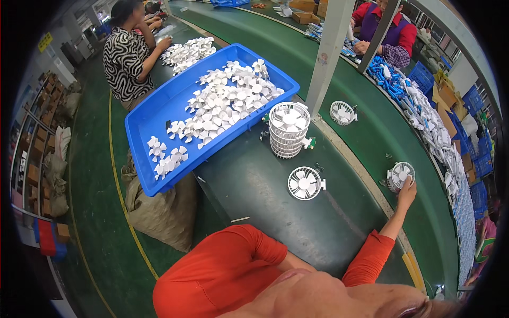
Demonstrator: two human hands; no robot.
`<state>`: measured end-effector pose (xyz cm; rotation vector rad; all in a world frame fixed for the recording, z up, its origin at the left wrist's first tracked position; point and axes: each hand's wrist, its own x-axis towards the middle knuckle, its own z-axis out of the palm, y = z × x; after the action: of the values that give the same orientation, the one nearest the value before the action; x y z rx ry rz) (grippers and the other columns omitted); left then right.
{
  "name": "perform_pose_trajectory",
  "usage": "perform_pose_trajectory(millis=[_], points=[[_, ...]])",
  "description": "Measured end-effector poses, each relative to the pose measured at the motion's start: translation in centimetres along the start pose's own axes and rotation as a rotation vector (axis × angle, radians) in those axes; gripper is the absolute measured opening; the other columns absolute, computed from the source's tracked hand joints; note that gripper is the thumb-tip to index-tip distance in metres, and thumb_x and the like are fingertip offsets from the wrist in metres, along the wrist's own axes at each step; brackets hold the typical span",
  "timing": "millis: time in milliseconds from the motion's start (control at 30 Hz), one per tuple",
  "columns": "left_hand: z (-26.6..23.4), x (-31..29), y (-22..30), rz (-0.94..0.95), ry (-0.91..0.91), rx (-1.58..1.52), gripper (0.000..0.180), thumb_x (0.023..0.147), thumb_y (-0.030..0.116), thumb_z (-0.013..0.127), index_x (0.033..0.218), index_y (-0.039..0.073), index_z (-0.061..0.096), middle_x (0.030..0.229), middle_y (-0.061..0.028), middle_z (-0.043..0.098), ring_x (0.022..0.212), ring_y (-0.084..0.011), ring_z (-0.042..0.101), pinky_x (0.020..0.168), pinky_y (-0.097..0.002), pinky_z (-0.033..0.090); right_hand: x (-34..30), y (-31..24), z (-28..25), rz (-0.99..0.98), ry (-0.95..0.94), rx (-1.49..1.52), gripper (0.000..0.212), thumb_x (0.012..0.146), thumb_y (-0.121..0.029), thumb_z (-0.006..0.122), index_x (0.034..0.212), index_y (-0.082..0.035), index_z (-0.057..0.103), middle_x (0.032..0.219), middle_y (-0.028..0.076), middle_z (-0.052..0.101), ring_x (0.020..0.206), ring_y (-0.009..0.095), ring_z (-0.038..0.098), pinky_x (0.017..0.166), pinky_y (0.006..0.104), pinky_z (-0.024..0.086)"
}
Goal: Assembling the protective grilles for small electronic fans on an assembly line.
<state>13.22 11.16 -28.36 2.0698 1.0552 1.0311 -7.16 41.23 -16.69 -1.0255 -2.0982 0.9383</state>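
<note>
Gripping a white fan [398,175] by its near side, the right hand [406,197] stretches over the green belt [429,233], just past three o'clock from the middle of the view. Its fingers curl against the cage, pinching the rim, a hold that probably keeps them off the blades inside; whether the belt bears the fan, I cannot tell. The left hand is out of sight, so its fingers cannot be judged. Toward four o'clock, a lone fan [305,184] lies face up on the counter [265,199], presumably for easy reach.

At eight o'clock slumps a sack [164,214], its contents hidden. Above it, at half past ten, a blue tray [168,184] overhangs the counter's edge, likely angled for picking; it holds loose white blades [222,98], heaped mostly toward its far right. Between one and two, a stack [287,142] of cages stands upright, probably to save room, with blades in the topmost.

At two o'clock, another fan [342,113] sits on the belt. Farther out, between two and three, lie white and blue parts [424,124]; beyond stands a blue crate [422,78], its contents unclear. At eleven, a pile [191,52] of blades lies beside a co-worker [126,63].
</note>
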Motion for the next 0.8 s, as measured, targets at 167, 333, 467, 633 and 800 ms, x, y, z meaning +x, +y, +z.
perform_pose_trajectory(millis=[167, 333, 467, 633, 800], points=[[0.0, -0.3, -0.1, -0.02, -0.004, -0.02, 0.02, 0.07, 0.017, 0.061, 0.066, -0.003, 0.063, 0.069, -0.0231, 0.061, 0.067, -0.0395, 0.06, 0.058, -0.0474, 0.045, -1.1, -0.6, 0.7, -0.304, 0.185, -0.339, 0.042, 0.093, -0.036, 0.051, 0.109, 0.001, 0.062, 0.1, 0.024, 0.063, 0.09, 0.042, 0.059, 0.084, 0.0477, 0.045], [-0.4, -0.1, 0.0, 0.064, -0.017, -0.005, 0.02, 0.07, 0.017, 0.061, 0.066, -0.003, 0.063, 0.07, -0.023, 0.061, 0.067, -0.0399, 0.06, 0.058, -0.0475, 0.045, 0.7, 3.3, -1.4, -0.461, 0.232, -0.487, 0.036, 0.092, -0.03, 0.055, 0.108, 0.002, 0.064, 0.104, 0.023, 0.063, 0.091, 0.039, 0.061, 0.083, 0.0449, 0.047], [-1.1, -0.2, 0.3, 0.077, 0.011, 0.015, 0.019, 0.07, 0.017, 0.061, 0.065, -0.002, 0.062, 0.068, -0.0217, 0.06, 0.066, -0.04, 0.059, 0.057, -0.0483, 0.044, 1.2, 4.2, -1.6, -0.224, 0.046, -0.201, 0.033, 0.091, -0.023, 0.055, 0.108, 0.004, 0.064, 0.093, 0.02, 0.068, 0.084, 0.028, 0.064, 0.077, 0.0376, 0.049], [-1.1, -0.2, 0.4, 0.093, -0.017, 0.063, 0.017, 0.069, 0.017, 0.06, 0.064, 0.0, 0.061, 0.067, -0.0201, 0.06, 0.066, -0.0401, 0.059, 0.056, -0.0488, 0.044, 2.4, 7.0, -2.8, -0.156, 0.012, -0.078, 0.031, 0.091, -0.02, 0.056, 0.105, 0.006, 0.065, 0.086, 0.014, 0.069, 0.077, 0.017, 0.062, 0.072, 0.0325, 0.049], [-0.8, -0.2, 0.4, 0.136, 0.009, 0.073, 0.017, 0.069, 0.017, 0.061, 0.064, 0.001, 0.061, 0.067, -0.0196, 0.06, 0.066, -0.0403, 0.058, 0.056, -0.0491, 0.044, 2.3, 6.8, -2.4, -0.063, -0.085, 0.145, 0.026, 0.091, -0.014, 0.057, 0.105, 0.007, 0.065, 0.089, 0.009, 0.068, 0.078, 0.013, 0.059, 0.07, 0.0277, 0.046]])
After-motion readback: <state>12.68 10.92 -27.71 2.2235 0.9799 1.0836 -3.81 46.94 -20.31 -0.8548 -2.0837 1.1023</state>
